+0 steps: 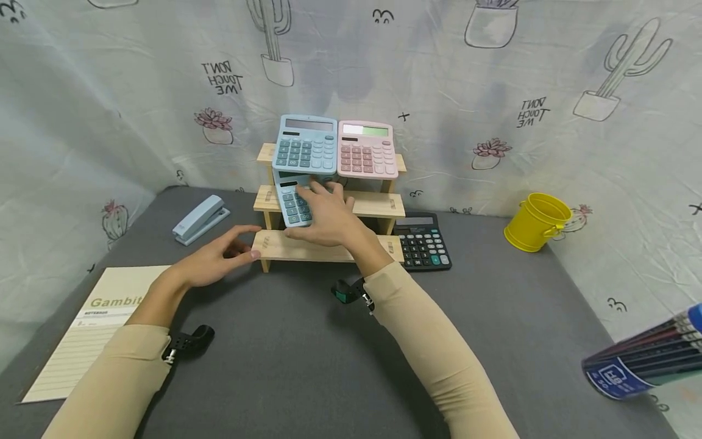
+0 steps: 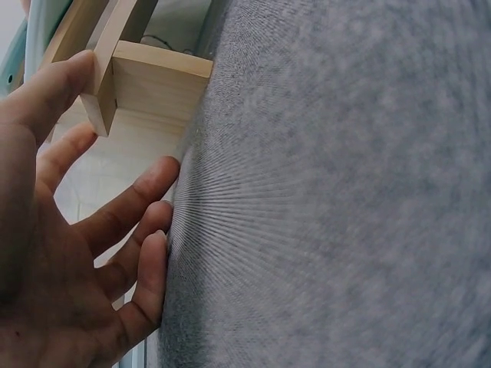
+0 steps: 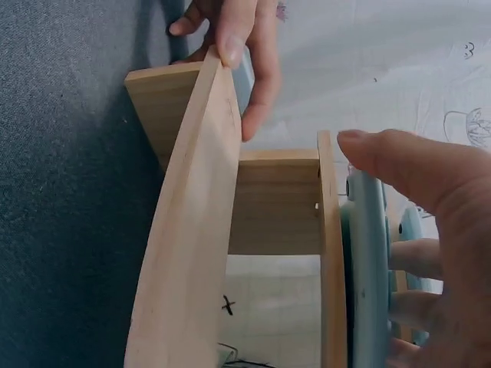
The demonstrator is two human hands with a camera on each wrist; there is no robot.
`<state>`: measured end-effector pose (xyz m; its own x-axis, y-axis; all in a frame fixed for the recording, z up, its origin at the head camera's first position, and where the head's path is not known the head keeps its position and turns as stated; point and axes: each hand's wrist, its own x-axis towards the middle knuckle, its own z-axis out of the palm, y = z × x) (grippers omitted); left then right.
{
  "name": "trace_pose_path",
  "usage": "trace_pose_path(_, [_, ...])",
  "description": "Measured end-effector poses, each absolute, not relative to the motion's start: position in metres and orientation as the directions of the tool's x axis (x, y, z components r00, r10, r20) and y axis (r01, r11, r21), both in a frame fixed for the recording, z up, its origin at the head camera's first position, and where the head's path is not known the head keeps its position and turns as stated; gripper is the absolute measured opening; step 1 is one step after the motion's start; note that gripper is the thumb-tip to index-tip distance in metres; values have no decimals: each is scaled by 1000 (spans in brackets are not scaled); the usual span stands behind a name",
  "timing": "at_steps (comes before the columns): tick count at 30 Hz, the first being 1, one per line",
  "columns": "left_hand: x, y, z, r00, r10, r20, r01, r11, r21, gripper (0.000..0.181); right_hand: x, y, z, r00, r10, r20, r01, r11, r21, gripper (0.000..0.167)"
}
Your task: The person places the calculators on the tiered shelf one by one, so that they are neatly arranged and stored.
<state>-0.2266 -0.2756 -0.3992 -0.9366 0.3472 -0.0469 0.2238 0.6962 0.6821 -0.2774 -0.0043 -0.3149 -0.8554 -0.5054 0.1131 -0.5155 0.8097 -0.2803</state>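
Observation:
A three-tier wooden shelf (image 1: 323, 247) stands at the centre. My left hand (image 1: 211, 262) pinches the left end of its lowest board between thumb and index finger; the left wrist view shows the hand (image 2: 100, 230) at the board's end (image 2: 103, 92). A blue calculator (image 1: 294, 204) leans on the middle tier. My right hand (image 1: 329, 216) lies over its right side, fingers fairly straight against its face, thumb near its lower edge. In the right wrist view the thumb of that hand (image 3: 437, 207) is extended beside the calculator (image 3: 368, 268). Another blue calculator (image 1: 306, 145) and a pink one (image 1: 367, 149) rest side by side on the top tier.
A black calculator (image 1: 422, 244) lies at the shelf's right. Left are a blue stapler (image 1: 201, 219) and a notebook (image 1: 71, 353). A yellow bucket (image 1: 536, 222) stands back right, and a tub of pencils (image 1: 620, 372) is at the right edge. A patterned curtain hangs behind.

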Motion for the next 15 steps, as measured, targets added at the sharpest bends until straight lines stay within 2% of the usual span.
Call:
trace_pose_path(8, [-227, -275, -398, -938, 342, -51, 219, 702, 677, 67, -279, -8, -320, -877, -442, 188, -479, 827, -293, 92])
trace_pose_path(15, [-226, -275, -398, -941, 332, -60, 206, 706, 678, 68, -280, -11, -318, -874, -463, 150, -486, 823, -294, 85])
